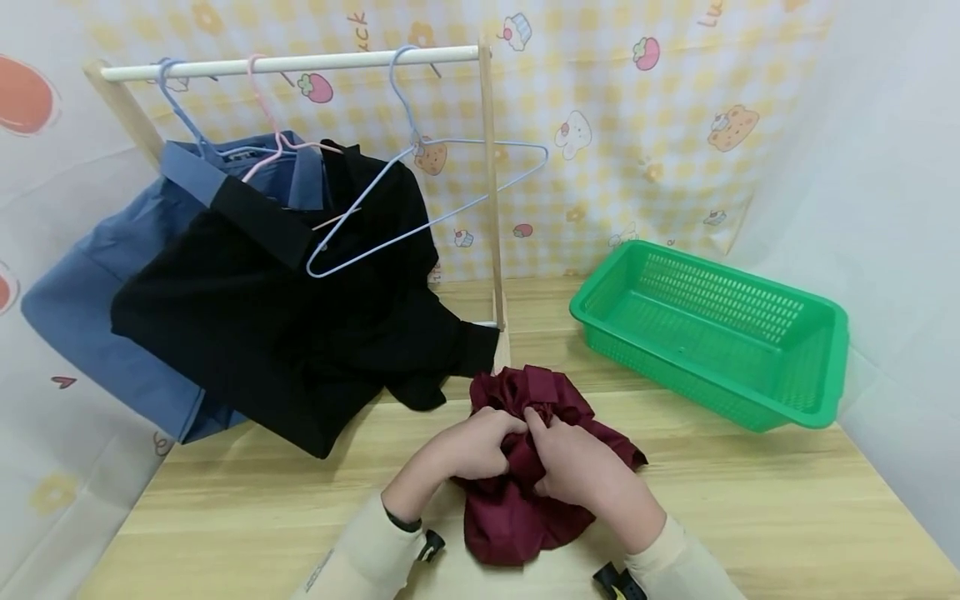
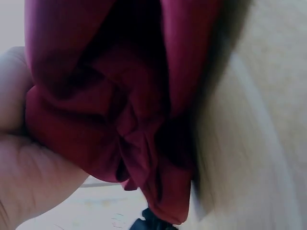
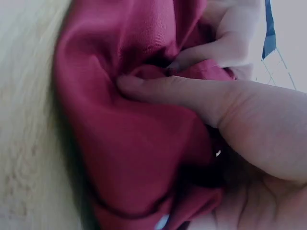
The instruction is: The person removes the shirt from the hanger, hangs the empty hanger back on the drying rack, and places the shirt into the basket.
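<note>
A dark red garment [image 1: 517, 525] lies bunched up on the wooden table, its folds hiding its full shape. Both hands hold it near its top. My left hand [image 1: 480, 442] grips the cloth from the left, and in the left wrist view the gathered cloth [image 2: 129, 105] covers most of the fingers. From the right, my right hand [image 1: 576, 460] grasps the same bundle. Its thumb [image 3: 177, 91] presses into a fold in the right wrist view, with other fingers behind the cloth.
Behind to the left stands a clothes rack [image 1: 300, 62] bearing a blue shirt [image 1: 97, 283], a black shirt [image 1: 247, 308] and a bare blue hanger [image 1: 450, 223]. A green plastic basket [image 1: 675, 375] sits at the back right of the table [image 1: 750, 500].
</note>
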The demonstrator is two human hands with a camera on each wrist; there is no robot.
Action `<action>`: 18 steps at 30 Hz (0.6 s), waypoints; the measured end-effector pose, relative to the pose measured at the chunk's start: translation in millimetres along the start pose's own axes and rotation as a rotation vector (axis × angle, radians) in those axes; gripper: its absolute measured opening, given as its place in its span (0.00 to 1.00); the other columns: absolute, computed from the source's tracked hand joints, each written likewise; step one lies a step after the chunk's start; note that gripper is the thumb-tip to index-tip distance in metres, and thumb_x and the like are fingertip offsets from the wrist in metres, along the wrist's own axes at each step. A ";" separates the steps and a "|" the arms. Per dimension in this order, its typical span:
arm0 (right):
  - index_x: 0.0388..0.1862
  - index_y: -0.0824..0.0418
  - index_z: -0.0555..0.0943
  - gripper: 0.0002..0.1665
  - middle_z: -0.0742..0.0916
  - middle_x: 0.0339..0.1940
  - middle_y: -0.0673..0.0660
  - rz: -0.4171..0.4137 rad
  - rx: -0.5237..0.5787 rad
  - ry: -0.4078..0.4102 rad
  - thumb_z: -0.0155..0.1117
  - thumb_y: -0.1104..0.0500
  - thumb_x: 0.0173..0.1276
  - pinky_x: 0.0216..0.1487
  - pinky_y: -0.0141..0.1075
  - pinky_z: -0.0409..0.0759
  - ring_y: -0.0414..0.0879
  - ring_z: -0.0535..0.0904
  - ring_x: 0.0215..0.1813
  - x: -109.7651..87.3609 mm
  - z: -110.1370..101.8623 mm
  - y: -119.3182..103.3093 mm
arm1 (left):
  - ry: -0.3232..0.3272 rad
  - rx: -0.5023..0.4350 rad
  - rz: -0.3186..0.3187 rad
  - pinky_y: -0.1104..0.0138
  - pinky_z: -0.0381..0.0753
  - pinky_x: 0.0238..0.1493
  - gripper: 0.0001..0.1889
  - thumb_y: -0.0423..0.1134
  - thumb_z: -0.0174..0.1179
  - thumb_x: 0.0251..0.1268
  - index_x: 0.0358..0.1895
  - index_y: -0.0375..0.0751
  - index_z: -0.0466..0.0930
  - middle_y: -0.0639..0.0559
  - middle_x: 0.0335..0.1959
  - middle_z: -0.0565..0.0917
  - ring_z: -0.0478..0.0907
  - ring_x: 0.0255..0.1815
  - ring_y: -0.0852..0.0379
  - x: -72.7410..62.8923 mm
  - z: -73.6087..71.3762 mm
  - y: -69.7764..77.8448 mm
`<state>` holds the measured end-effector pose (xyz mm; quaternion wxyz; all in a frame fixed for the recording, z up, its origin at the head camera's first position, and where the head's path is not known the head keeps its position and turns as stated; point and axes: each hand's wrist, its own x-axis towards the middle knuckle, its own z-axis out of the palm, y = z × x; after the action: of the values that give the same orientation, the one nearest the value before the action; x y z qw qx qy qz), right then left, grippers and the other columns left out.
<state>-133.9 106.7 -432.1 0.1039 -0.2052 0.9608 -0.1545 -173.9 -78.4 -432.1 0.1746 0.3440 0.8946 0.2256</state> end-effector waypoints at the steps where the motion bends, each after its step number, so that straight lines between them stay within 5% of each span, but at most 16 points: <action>1: 0.73 0.70 0.71 0.51 0.89 0.47 0.71 -0.013 -0.016 0.028 0.85 0.61 0.53 0.42 0.50 0.87 0.62 0.89 0.40 1.4 0.3 1.6 | 0.010 0.010 0.002 0.69 0.71 0.41 0.19 0.21 0.65 0.54 0.46 0.46 0.87 0.62 0.28 0.78 0.75 0.43 0.55 -1.2 1.5 1.8; 5: 0.58 0.70 0.81 0.34 0.88 0.37 0.66 -0.029 -0.024 0.107 0.82 0.65 0.50 0.44 0.54 0.87 0.63 0.87 0.41 7.3 0.1 8.8 | 0.104 0.201 -0.023 0.63 0.84 0.48 0.23 0.36 0.73 0.62 0.61 0.44 0.82 0.52 0.51 0.85 0.81 0.52 0.53 -12.5 10.7 17.3; 7: 0.53 0.71 0.85 0.30 0.88 0.37 0.66 -0.030 -0.003 0.130 0.81 0.66 0.49 0.45 0.53 0.86 0.60 0.86 0.41 9.1 -0.3 12.4 | 0.170 0.330 -0.066 0.55 0.85 0.56 0.35 0.53 0.76 0.63 0.70 0.45 0.75 0.47 0.62 0.81 0.79 0.64 0.49 -22.6 16.8 28.4; 11: 0.33 0.64 0.87 0.11 0.85 0.25 0.54 -0.076 0.071 0.138 0.76 0.69 0.49 0.34 0.40 0.81 0.45 0.78 0.29 13.0 -3.6 20.3 | 0.206 0.468 -0.127 0.36 0.74 0.71 0.67 0.82 0.71 0.46 0.87 0.52 0.52 0.41 0.82 0.63 0.62 0.83 0.39 -43.3 31.1 49.0; 15: 0.18 0.53 0.78 0.15 0.75 0.16 0.44 -0.114 0.187 0.093 0.72 0.69 0.53 0.28 0.32 0.73 0.38 0.68 0.22 16.1 -10.9 28.8 | 0.172 0.537 -0.134 0.25 0.60 0.74 0.78 0.84 0.71 0.40 0.89 0.55 0.34 0.41 0.91 0.41 0.43 0.90 0.35 -51.8 44.0 59.5; 18: 0.19 0.52 0.78 0.12 0.75 0.16 0.42 -0.146 0.322 -0.035 0.73 0.65 0.50 0.26 0.31 0.73 0.36 0.70 0.21 16.8 -12.7 34.8 | 0.198 0.565 -0.165 0.24 0.61 0.73 0.75 0.72 0.78 0.47 0.89 0.53 0.33 0.42 0.91 0.38 0.44 0.90 0.33 -46.4 47.3 55.3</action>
<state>-164.8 133.0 -434.4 0.1408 -0.2579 0.9043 -0.3098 -89.5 -60.7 -435.5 0.0017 0.2815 0.9595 -0.0144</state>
